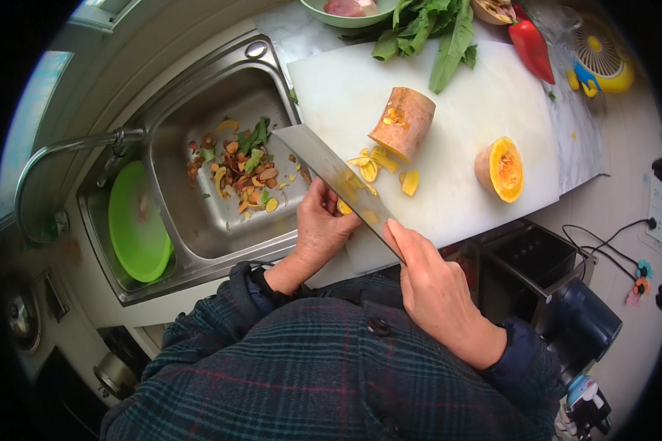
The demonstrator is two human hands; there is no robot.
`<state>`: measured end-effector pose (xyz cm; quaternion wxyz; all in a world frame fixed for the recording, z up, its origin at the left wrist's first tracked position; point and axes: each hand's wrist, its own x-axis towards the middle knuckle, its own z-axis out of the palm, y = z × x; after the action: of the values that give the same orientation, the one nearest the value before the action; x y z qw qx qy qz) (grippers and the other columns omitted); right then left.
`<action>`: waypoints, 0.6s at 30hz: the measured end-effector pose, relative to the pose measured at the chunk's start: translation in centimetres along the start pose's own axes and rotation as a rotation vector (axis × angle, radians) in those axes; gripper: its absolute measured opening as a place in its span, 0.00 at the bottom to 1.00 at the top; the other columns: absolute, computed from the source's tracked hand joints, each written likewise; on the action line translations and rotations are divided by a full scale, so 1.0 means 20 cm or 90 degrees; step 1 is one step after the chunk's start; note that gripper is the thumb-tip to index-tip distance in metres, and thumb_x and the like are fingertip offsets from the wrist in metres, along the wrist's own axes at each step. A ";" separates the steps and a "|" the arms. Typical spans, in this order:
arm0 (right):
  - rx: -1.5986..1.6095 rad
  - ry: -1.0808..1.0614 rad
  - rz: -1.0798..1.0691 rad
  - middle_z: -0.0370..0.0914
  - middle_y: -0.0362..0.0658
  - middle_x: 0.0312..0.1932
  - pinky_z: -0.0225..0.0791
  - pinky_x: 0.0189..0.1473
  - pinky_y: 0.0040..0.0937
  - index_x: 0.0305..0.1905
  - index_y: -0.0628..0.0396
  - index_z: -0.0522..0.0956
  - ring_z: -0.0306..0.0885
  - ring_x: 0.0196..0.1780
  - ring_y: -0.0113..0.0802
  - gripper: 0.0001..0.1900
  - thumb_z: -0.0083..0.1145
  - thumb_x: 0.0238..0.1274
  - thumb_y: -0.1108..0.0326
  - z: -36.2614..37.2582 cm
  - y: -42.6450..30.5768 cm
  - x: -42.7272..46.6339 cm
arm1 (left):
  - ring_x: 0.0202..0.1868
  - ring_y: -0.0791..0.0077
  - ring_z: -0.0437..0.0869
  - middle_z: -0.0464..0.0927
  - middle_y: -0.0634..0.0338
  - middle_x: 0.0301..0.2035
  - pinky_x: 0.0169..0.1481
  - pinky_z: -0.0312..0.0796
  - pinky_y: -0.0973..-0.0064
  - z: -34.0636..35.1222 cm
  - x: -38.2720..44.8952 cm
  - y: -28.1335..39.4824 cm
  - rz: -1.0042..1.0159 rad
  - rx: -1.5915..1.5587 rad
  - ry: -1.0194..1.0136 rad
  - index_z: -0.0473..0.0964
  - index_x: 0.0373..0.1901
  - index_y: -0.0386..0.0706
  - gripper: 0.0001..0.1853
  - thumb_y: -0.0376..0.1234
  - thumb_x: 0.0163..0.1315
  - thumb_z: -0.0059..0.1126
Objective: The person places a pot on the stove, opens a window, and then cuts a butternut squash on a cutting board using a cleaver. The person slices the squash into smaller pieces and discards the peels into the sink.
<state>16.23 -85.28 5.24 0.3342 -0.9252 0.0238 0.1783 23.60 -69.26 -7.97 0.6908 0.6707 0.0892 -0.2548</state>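
Note:
My right hand (438,278) grips the handle of a cleaver (336,176), its broad blade slanting up and left over the edge of the white cutting board (452,215). Behind the blade, my left hand (325,223) pinches a piece of pumpkin (343,207) that is mostly hidden. Beyond the blade lie several cut pumpkin slices (368,168). A large unpeeled pumpkin section (404,122) rests tilted near them. Farther right is a pumpkin end piece (499,170), its orange flesh and hollow facing right.
Peelings and leaf scraps (248,171) lie in the steel sink (182,220) at left. A green basin (138,226) leans in the smaller bowl under the faucet (71,143). Leafy greens (447,44), a red pepper (531,49), a bowl with meat (347,21) and a small fan (601,60) stand farther back.

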 end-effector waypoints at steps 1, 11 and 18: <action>0.018 0.011 0.002 0.79 0.58 0.53 0.78 0.47 0.44 0.66 0.61 0.69 0.80 0.50 0.58 0.26 0.51 0.61 0.82 0.01 0.01 0.02 | 0.24 0.87 0.65 0.64 0.70 0.26 0.25 0.66 0.84 -0.01 0.00 -0.01 -0.046 0.007 -0.002 0.64 0.34 0.41 0.24 0.30 0.50 0.78; 0.108 0.001 -0.009 0.80 0.63 0.44 0.76 0.45 0.49 0.64 0.63 0.70 0.81 0.44 0.61 0.22 0.50 0.66 0.78 -0.06 0.08 0.09 | 0.23 0.84 0.60 0.60 0.69 0.21 0.25 0.59 0.82 -0.05 0.01 -0.05 0.034 0.103 0.024 0.63 0.27 0.43 0.29 0.42 0.46 0.82; 0.144 -0.015 0.010 0.80 0.64 0.40 0.75 0.44 0.49 0.63 0.65 0.71 0.80 0.43 0.64 0.21 0.49 0.67 0.78 0.01 0.19 0.18 | 0.23 0.83 0.61 0.61 0.68 0.21 0.26 0.60 0.81 -0.04 0.00 0.00 0.026 0.129 0.031 0.63 0.31 0.42 0.29 0.41 0.46 0.81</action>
<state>18.87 -87.72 1.52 0.4354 -0.8791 0.0470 0.1881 23.81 -68.56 -7.98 0.6221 0.7448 0.0662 -0.2320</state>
